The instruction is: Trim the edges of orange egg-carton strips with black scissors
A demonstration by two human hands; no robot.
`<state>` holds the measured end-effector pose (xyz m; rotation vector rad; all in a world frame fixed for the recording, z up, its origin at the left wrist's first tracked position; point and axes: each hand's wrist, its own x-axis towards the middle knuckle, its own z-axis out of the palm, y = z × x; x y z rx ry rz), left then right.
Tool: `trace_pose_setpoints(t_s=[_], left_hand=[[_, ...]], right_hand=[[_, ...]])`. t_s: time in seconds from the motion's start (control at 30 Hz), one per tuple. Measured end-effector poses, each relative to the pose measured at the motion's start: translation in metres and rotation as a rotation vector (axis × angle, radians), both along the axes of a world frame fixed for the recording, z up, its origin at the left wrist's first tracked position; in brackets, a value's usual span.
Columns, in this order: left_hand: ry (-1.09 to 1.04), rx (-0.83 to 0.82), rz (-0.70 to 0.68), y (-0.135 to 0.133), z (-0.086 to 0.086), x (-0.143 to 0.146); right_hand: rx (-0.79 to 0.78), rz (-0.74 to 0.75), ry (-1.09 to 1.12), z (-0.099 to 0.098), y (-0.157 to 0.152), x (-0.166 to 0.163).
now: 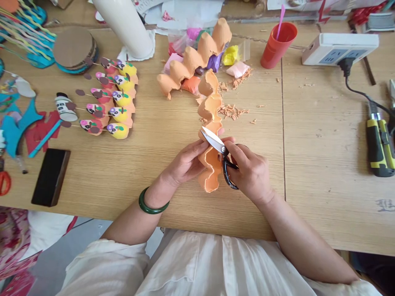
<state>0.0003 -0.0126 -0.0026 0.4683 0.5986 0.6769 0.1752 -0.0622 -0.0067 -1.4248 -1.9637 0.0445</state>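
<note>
Between my hands is a strip of orange egg carton, its row of cups running away from me with the hollow side showing. My left hand grips its left side near the middle. In my right hand is a pair of scissors with black handles; the blades lie together across the strip, pointing up and left. Some fingers of both hands are hidden behind the strip and the scissors. Just beyond, a second orange egg carton strip rests with its cups upward. Orange scraps lie beside the held strip.
Left are painted egg carton cups with sticks, a small white figure and a black block. A red cup, a power strip and yellow-black pliers stand or lie right. A white cylinder rises behind.
</note>
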Motion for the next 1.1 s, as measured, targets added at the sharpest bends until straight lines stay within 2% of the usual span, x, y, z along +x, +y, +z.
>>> trace_pose_setpoints(t_s=[0.07, 0.23, 0.37, 0.57, 0.73, 1.1], left_hand=[[0.031, 0.049, 0.041, -0.001, -0.004, 0.0], [0.13, 0.167, 0.165, -0.002, -0.013, -0.003], [0.107, 0.198, 0.167, -0.001, -0.012, -0.004], [0.102, 0.289, 0.074, -0.003, -0.017, -0.005], [0.138, 0.397, 0.063, -0.004, -0.019, -0.005], [0.162, 0.414, -0.042, -0.007, -0.021, -0.009]], right_hand=[[-0.067, -0.011, 0.132, 0.001, 0.001, -0.001], [-0.356, -0.049, 0.488, 0.011, 0.002, 0.001], [-0.429, -0.076, 0.541, 0.014, 0.004, 0.006], [-0.304, -0.086, 0.369, 0.013, 0.006, 0.008], [-0.291, -0.057, 0.283, 0.016, 0.004, 0.007], [0.032, 0.01, -0.081, 0.017, 0.004, 0.008]])
